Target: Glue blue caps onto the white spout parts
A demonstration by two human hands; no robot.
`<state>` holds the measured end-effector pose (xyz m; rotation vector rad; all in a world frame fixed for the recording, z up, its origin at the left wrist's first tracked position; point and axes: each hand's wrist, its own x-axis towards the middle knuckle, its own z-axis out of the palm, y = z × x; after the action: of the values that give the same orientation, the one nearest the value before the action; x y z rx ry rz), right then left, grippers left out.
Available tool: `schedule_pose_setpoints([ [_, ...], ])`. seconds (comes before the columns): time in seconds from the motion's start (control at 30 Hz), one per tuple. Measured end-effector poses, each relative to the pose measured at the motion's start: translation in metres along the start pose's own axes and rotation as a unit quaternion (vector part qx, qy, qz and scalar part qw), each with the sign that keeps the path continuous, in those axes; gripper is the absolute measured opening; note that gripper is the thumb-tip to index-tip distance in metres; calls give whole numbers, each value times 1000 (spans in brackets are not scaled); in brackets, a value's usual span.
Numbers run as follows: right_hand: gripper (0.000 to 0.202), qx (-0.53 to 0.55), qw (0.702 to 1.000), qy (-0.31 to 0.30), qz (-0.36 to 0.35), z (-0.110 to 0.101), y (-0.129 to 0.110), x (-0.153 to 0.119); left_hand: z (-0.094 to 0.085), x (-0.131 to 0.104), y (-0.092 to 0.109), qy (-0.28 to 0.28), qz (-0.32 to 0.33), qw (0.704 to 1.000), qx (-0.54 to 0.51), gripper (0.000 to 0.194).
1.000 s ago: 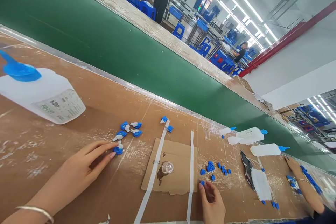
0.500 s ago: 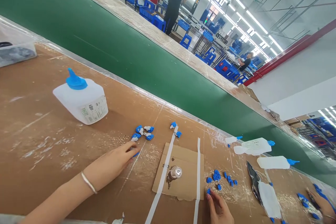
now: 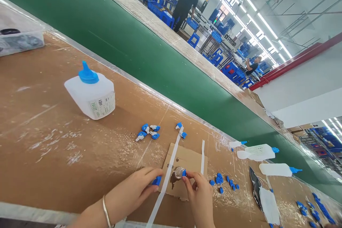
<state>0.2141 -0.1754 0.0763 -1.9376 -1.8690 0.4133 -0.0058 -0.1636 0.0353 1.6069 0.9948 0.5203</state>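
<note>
My left hand (image 3: pixel 133 192) pinches a small blue and white plastic piece (image 3: pixel 157 180) at the left edge of a cardboard pad (image 3: pixel 187 156). My right hand (image 3: pixel 199 196) holds a tiny blue part (image 3: pixel 184 173) against a small clear glue cup (image 3: pixel 178 172) standing on the pad. Several more blue and white pieces (image 3: pixel 148 132) lie behind my left hand, and two more (image 3: pixel 181 130) at the far end of a white strip (image 3: pixel 167 178). A heap of small blue parts (image 3: pixel 223 181) lies right of my right hand.
A white glue bottle with a blue cap (image 3: pixel 91 94) stands at the left. More white bottles (image 3: pixel 258 152) lie on their sides at the right near a dark bag (image 3: pixel 256 183). A green conveyor belt (image 3: pixel 133 50) runs behind the brown table. A clear bag (image 3: pixel 18 41) is at the far left. People work in the background.
My left hand picked up a blue and white piece and carried it right to the cardboard pad. My right hand took a small blue part and moved left to the glue cup.
</note>
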Motion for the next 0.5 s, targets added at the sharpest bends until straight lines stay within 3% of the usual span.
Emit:
schedule_pose_setpoints([
  [0.1,54,67,997,2,45,-1,6,-4,12,1,5,23,20,992,-119,30],
  [0.17,41,188,977,9,103,-1,15,-9,23,7,13,40,2,966,-254,40],
  [0.23,30,331,934,-19,137,2,25,-17,34,14,22,47,-17,912,-407,56],
  [0.33,15,466,876,-75,103,8,27,-28,45,26,33,32,-39,833,-551,70],
  [0.4,13,490,866,-24,99,10,14,-33,47,30,37,5,-56,806,-589,69],
  [0.5,22,469,869,89,133,10,-13,-37,46,30,39,-11,-81,800,-594,69],
])
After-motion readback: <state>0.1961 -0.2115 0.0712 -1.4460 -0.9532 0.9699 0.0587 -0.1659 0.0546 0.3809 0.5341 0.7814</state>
